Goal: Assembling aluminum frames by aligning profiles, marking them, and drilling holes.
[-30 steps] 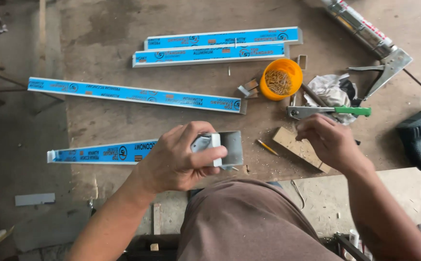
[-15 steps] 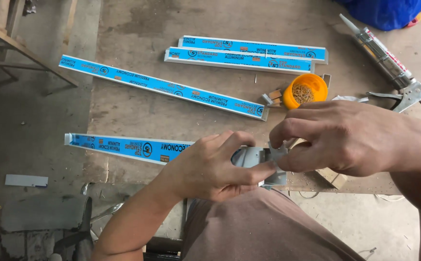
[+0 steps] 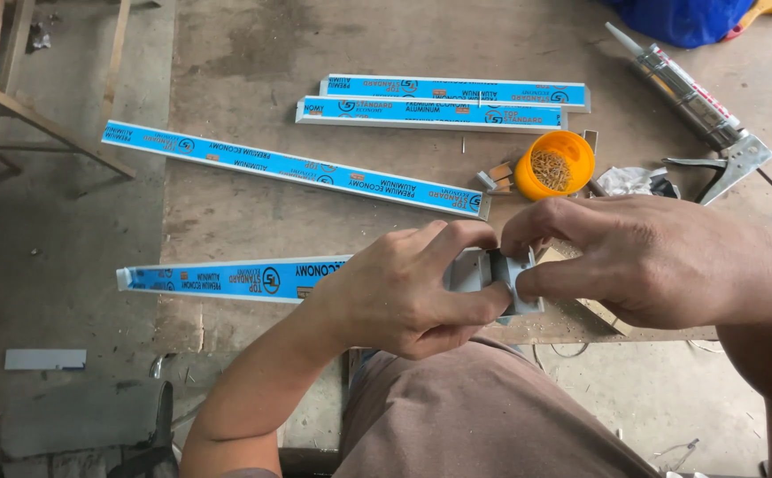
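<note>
A blue-filmed aluminium profile (image 3: 227, 280) lies across the near edge of the worktable (image 3: 253, 212). At its right end sits a small grey metal piece (image 3: 492, 274), possibly a corner connector; fingers hide most of it. The left hand (image 3: 404, 296) is closed around the profile end. The right hand (image 3: 643, 261) pinches the grey piece between thumb and fingers, touching the left. Beyond lie three more blue profiles (image 3: 439, 102), an orange cup of screws (image 3: 555, 165) and a caulking gun (image 3: 691, 97).
</note>
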